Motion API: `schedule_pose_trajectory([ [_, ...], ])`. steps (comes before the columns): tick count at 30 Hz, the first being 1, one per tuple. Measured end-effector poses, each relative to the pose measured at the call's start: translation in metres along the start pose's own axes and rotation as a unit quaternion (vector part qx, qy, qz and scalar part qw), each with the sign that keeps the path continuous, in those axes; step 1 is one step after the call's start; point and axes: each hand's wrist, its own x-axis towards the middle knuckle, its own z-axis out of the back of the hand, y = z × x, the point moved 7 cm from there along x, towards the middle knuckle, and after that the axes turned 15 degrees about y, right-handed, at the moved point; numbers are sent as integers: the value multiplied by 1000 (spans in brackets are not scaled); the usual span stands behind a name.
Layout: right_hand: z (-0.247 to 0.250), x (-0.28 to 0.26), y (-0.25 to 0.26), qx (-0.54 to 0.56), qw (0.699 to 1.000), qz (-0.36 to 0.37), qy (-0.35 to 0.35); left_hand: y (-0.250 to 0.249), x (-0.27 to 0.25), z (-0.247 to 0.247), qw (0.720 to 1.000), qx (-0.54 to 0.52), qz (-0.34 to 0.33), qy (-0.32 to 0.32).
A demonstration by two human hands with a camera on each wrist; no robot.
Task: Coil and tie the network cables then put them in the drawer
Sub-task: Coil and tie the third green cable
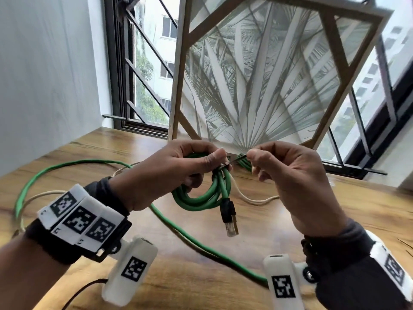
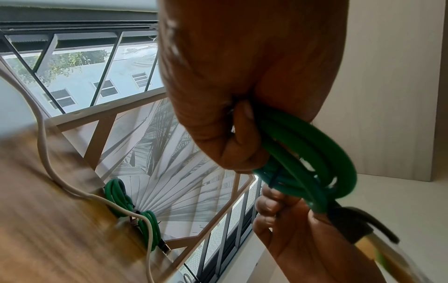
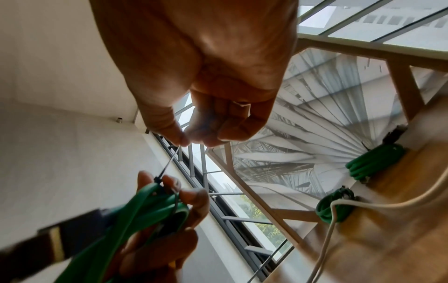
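Observation:
My left hand (image 1: pixel 220 161) grips a small coil of green network cable (image 1: pixel 201 199) above the wooden table, thumb pressed at the top of the bundle. The coil's black-booted plug (image 1: pixel 230 220) hangs down. A thin black zip tie (image 1: pixel 234 161) wraps the coil (image 2: pixel 315 153). My right hand (image 1: pixel 251 157) pinches the tie's tail (image 3: pixel 169 160) between thumb and forefinger, stretched to the right. A loose green cable (image 1: pixel 67 165) and a white cable (image 1: pixel 252 200) trail across the table. No drawer is in view.
Two bundled green coils (image 2: pixel 121 195) (image 2: pixel 151 227) lie at the table's back edge against a wood-framed leaf-print panel (image 1: pixel 257 86). Barred windows (image 1: pixel 145 74) stand behind it. A white wall is on the left. Bare table top (image 1: pixel 335 209) lies to the right.

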Motion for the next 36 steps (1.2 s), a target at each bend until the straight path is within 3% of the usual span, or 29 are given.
schedule_pose_trajectory([
  [9,12,-2,-17,-56,994,-53,-77,12,-1,-3,997,6,81,18],
  [14,8,-3,-18,-86,991,-62,-78,7,2,-6,998,47,43,-6],
  [23,0,-3,-37,54,986,-144,-67,5,2,-7,995,85,49,10],
  [28,-5,-4,-31,181,971,-144,-68,13,3,-1,995,60,70,-45],
  [31,-17,-3,-24,269,951,-145,-43,17,4,-4,992,57,93,-59],
  [36,-48,-5,-16,246,960,-119,55,15,3,-9,988,109,98,-46],
])
